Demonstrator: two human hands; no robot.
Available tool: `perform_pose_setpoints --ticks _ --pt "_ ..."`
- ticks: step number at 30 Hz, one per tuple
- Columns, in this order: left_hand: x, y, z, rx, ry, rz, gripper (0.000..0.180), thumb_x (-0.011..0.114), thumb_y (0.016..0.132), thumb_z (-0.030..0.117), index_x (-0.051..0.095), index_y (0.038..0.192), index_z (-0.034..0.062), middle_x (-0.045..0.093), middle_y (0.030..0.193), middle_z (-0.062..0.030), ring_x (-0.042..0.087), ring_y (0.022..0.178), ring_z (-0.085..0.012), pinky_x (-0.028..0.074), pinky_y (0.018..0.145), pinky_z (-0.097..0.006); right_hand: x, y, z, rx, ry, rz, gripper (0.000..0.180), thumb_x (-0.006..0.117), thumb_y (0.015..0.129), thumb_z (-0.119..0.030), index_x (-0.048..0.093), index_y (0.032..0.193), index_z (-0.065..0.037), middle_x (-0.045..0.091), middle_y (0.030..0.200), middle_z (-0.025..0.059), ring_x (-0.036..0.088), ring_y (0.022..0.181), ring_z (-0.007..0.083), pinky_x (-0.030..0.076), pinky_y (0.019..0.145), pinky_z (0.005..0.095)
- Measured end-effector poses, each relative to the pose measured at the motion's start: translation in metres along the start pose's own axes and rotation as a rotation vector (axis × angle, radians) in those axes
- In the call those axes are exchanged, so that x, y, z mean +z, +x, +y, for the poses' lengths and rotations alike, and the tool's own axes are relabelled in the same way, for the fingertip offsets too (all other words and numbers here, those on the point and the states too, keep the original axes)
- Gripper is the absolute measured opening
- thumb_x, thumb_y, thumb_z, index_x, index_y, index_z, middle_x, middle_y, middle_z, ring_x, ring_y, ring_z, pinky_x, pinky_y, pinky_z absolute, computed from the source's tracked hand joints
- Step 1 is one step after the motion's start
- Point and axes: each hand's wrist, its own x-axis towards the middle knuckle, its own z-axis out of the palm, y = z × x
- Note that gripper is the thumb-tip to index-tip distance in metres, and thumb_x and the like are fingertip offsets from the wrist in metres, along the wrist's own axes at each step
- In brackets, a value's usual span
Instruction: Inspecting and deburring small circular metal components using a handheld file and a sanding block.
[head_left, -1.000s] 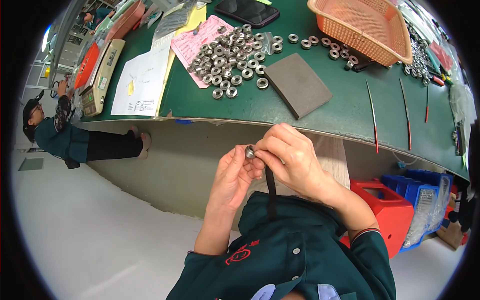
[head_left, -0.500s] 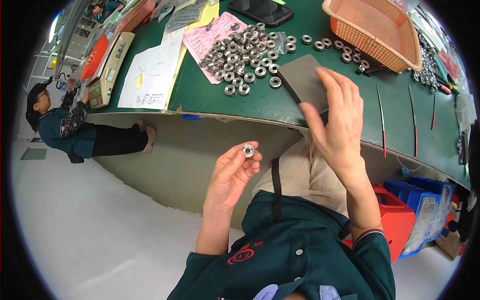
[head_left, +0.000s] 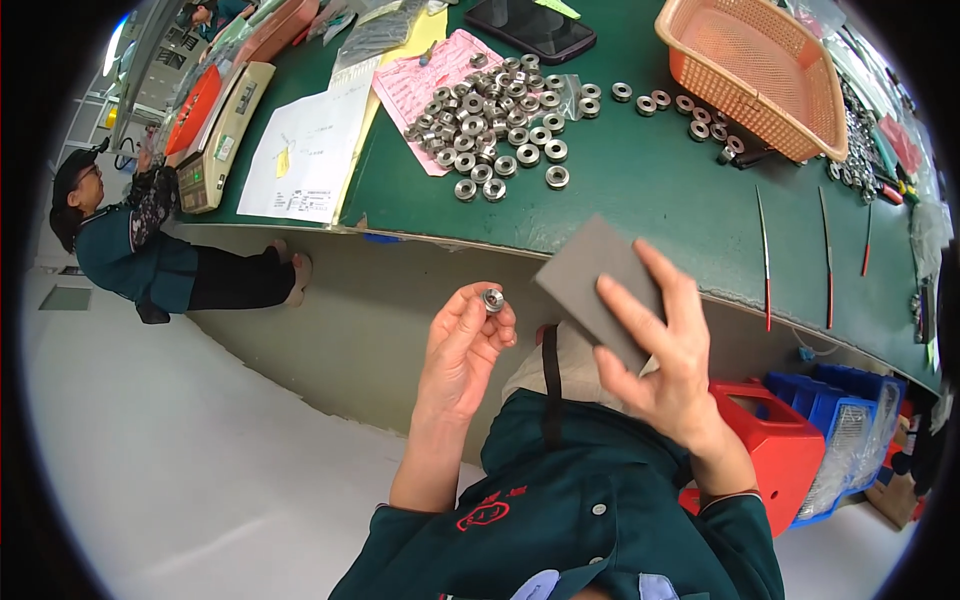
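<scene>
Metal catches the light on the small ring-shaped bearing (head_left: 492,299): silvery, round, with a dark bore at its centre, pinched between the thumb and fingertips of the left hand (head_left: 462,350), which is clenched on it in front of the chest, below the near edge of the green table (head_left: 640,200). The right hand (head_left: 665,360) grips a flat grey abrasive pad (head_left: 592,280), rectangular, tilted with 1 corner up, the fingers spread over its lower right part. Pad and bearing sit close together but apart, with a narrow gap between them.

Above, on the tabletop, a heap of like bearings (head_left: 490,120) lies partly on a pink sheet (head_left: 420,80), well back from the table's curved near edge. An orange basket (head_left: 750,70) stands at the far right, and 2 thin red-handled files (head_left: 765,250) lie near the edge to the right of the hands. A white paper (head_left: 305,150) rests at the left. Below the table edge there is open space around both hands; a red crate (head_left: 770,440) sits just right of the right forearm. Another person (head_left: 140,250) stands at the far left end.
</scene>
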Motion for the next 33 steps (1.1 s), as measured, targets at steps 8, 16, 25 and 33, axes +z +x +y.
perform_pose_setpoints --ticks 8,16,25,33 --pt "0.007 0.000 -0.002 0.025 0.097 -0.017 0.019 0.059 0.092 0.017 0.059 0.102 0.0003 0.062 0.079 -0.0073 0.057 0.069 -0.0129 0.047 0.063 -0.025 0.007 -0.011 -0.006 0.019 0.034 -0.048 0.063 0.076 0.056 -0.010 0.062 0.118 -0.012 0.041 0.130 0.0269 0.048 0.107 0.0409 0.042 0.089 0.0457" --pt "0.010 -0.004 0.001 0.021 0.079 -0.026 0.017 0.060 0.091 0.016 0.060 0.100 0.0016 0.062 0.077 -0.0073 0.055 0.065 -0.0113 0.045 0.059 -0.024 0.018 -0.010 -0.006 -0.027 0.003 0.002 0.066 0.077 0.053 -0.008 0.063 0.117 -0.013 0.041 0.130 0.0274 0.048 0.106 0.0400 0.043 0.086 0.0456" --pt "0.007 -0.007 0.004 -0.030 0.090 -0.003 0.018 0.060 0.091 0.019 0.060 0.097 0.0025 0.060 0.073 -0.0052 0.053 0.062 -0.0105 0.041 0.057 -0.024 0.022 -0.011 -0.010 -0.052 -0.032 -0.005 0.066 0.077 0.051 -0.008 0.063 0.116 -0.014 0.041 0.129 0.0280 0.049 0.103 0.0399 0.044 0.083 0.0457" --pt "0.009 -0.008 0.006 0.038 0.203 0.017 0.017 0.061 0.090 0.017 0.060 0.097 0.0018 0.062 0.074 -0.0063 0.056 0.062 -0.0106 0.044 0.058 -0.023 0.020 -0.009 -0.011 -0.034 0.011 -0.026 0.065 0.076 0.052 -0.009 0.063 0.115 -0.012 0.042 0.127 0.0277 0.050 0.101 0.0390 0.044 0.082 0.0445"
